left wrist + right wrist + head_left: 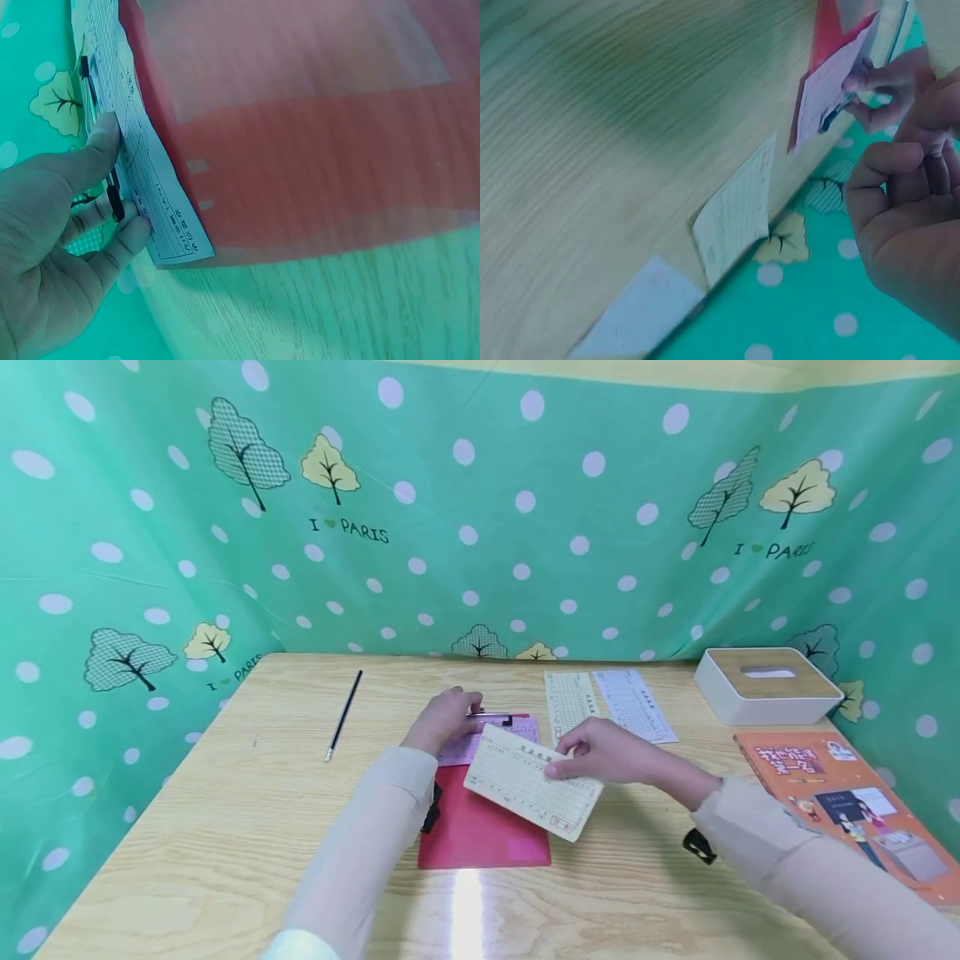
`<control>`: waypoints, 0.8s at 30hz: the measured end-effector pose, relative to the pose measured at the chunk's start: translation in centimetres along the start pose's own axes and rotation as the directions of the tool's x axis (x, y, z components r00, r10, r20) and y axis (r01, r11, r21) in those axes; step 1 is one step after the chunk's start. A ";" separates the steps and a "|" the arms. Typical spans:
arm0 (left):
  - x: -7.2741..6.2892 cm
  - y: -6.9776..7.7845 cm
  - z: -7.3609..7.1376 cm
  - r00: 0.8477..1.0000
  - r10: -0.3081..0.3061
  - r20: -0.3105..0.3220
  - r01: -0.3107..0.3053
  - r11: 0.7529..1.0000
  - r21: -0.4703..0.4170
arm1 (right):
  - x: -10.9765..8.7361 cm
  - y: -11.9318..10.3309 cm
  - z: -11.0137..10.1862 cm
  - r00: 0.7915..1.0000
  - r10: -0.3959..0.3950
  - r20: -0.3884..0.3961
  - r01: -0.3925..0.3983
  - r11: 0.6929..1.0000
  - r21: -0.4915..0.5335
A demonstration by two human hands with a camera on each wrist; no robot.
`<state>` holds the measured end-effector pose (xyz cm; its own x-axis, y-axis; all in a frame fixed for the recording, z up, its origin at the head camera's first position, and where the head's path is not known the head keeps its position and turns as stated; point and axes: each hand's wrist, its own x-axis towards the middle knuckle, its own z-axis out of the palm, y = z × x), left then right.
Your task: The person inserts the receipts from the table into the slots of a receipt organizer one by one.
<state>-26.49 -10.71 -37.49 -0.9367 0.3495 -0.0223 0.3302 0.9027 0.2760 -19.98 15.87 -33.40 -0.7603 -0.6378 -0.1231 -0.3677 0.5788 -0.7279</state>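
Observation:
A red clipboard (483,827) lies on the table with a pink printed form (457,752) at its top end, under a metal clip (112,187) with black tips. My left hand (444,720) pinches the clip, thumb on one side and fingers on the other, as the left wrist view shows. Between thumb and curled fingers, my right hand (603,752) holds a cream printed form (525,781) by its right side. That form is tilted over the clipboard and covers part of the pink form. In the right wrist view the right hand (915,187) hides most of its grip.
Another cream form (570,697) and a white form (633,706) lie at the back. A pencil (345,714) is at left. At right are a tissue box (765,702) and an orange book (847,818). Polka-dot green cloth (480,510) hangs behind the table.

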 end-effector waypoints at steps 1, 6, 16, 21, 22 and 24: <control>0.0 0.0 0.0 1.000 0.001 -0.003 -0.001 1.000 -0.002 | 0.5 -0.1 0.4 1.000 0.009 0.012 -0.009 1.000 0.009; -0.1 -0.1 0.0 1.000 0.011 -0.007 -0.011 1.000 -0.012 | 2.9 -0.1 2.2 0.998 0.046 0.031 -0.047 0.998 0.028; 0.0 -0.1 0.0 1.000 -0.006 -0.002 0.006 1.000 -0.025 | 5.4 0.0 3.0 0.993 0.103 0.057 -0.106 0.993 0.048; 0.2 -0.1 0.0 1.000 -0.010 0.011 0.010 1.000 -0.016 | 5.7 0.3 2.6 0.981 0.166 0.096 -0.171 0.984 0.049; 0.2 -0.1 0.0 1.000 -0.009 0.013 0.009 1.000 -0.010 | 5.7 0.5 2.5 0.979 0.179 0.098 -0.184 0.982 0.047; 0.2 -0.2 0.1 1.000 -0.007 0.017 0.007 1.000 0.005 | 5.8 0.7 2.6 0.980 0.177 0.089 -0.181 0.983 0.041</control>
<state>-26.75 -10.80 -37.61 -0.9368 0.3475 -0.0406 0.3245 0.9063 0.2709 -23.24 11.26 -36.31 -0.7625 -0.5683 -0.3094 -0.2020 0.6634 -0.7205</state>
